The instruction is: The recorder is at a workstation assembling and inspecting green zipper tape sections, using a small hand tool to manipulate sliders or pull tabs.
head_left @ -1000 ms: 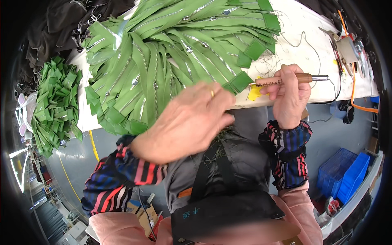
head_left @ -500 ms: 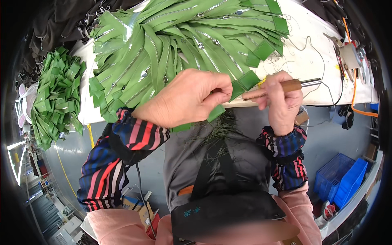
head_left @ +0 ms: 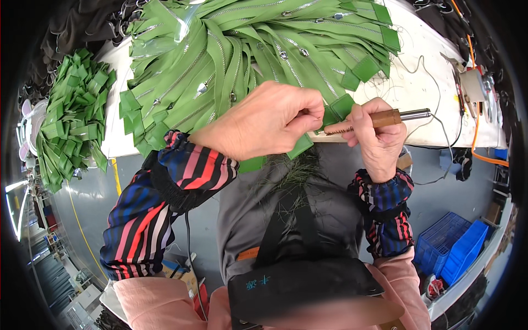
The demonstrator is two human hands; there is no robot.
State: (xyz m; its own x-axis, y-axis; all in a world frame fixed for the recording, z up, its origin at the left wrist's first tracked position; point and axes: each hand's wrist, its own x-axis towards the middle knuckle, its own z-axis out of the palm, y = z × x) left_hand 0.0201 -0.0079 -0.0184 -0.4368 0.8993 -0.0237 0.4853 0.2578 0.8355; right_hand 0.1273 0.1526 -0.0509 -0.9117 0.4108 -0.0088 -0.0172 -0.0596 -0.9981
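Vs 1 s ago, R hand (head_left: 374, 135), gripping 1 smooth wood-handled tool (head_left: 388, 117) w/ metal end, has its tip nearer the desk's (head_left: 421, 104) near edge, beside L hand (head_left: 272, 118), fingers pinched tight, hold hidden. 2 bunches green fabric zips (head_left: 247, 58), metal-toothed, square-tabbed: big one mid-desk, smaller far L.

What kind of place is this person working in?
Probably a sewing or accessories workshop: a big heap of green zipper strips lies on a white worktable, another green pile sits to the left, and thread-like clippings are scattered on the person's lap.
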